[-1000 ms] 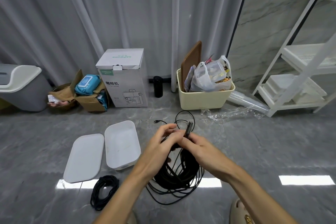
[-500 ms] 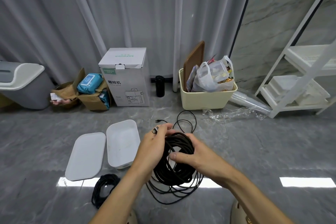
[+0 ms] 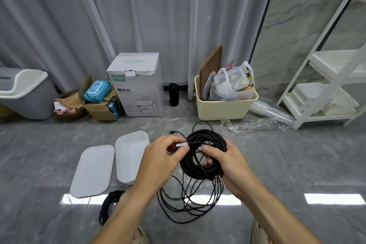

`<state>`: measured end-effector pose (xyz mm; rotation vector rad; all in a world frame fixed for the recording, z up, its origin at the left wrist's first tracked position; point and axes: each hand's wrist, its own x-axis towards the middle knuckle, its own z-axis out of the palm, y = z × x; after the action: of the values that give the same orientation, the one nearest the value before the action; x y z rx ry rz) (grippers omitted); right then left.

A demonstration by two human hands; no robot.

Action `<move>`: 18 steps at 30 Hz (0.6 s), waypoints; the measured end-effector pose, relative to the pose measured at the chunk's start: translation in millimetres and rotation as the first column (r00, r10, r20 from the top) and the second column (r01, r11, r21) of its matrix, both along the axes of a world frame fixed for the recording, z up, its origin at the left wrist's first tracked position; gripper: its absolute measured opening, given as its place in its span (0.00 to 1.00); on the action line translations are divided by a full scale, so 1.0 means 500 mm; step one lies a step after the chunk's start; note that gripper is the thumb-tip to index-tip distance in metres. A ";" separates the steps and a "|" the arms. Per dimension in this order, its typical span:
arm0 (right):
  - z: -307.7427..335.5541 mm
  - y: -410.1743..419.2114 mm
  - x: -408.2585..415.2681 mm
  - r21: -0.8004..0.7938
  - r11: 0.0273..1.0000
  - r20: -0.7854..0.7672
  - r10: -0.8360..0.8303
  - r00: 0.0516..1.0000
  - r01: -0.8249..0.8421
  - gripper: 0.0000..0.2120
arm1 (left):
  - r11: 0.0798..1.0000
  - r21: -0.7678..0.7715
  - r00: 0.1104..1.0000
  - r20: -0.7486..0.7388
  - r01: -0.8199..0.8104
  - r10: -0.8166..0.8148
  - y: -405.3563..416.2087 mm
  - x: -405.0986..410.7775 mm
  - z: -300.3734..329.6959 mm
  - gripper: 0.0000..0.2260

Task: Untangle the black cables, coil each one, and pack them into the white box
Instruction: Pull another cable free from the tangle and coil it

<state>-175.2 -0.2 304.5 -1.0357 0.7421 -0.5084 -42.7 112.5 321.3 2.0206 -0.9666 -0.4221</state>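
Coil [image 3: 204,153] raised, right hand [image 3: 230,161] gripping it, left hand [image 3: 160,156] pinching plug [image 3: 181,144], white box [image 3: 129,156] beside.

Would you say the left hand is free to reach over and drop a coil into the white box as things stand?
Probably not yet. The left hand pinches the cable's plug end while the right hand holds the coil. The open white box lies just to its left, with nothing between.

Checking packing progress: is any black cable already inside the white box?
No. The white box shows only its bare inside, while one coiled cable lies on the floor beside the lid.
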 end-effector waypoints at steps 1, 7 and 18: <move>-0.002 0.001 0.001 -0.032 0.999 -0.017 -0.015 1.000 0.014 0.12 | 1.000 0.027 0.997 0.082 0.008 -0.010 0.000 0.001 -0.003 0.03; -0.003 0.009 0.007 -0.142 0.987 -0.060 -0.085 0.995 0.076 0.12 | 0.995 0.070 0.979 0.197 -0.073 0.058 -0.002 -0.015 -0.010 0.10; 0.009 0.021 0.004 -0.139 0.974 0.032 -0.179 0.983 0.181 0.10 | 0.995 0.049 0.896 -0.441 0.088 -0.057 -0.007 -0.018 0.002 0.18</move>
<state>-173.3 10.2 309.1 -1.0993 0.7961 -0.7350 -51.5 108.8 322.5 1.8355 -0.7508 -0.9197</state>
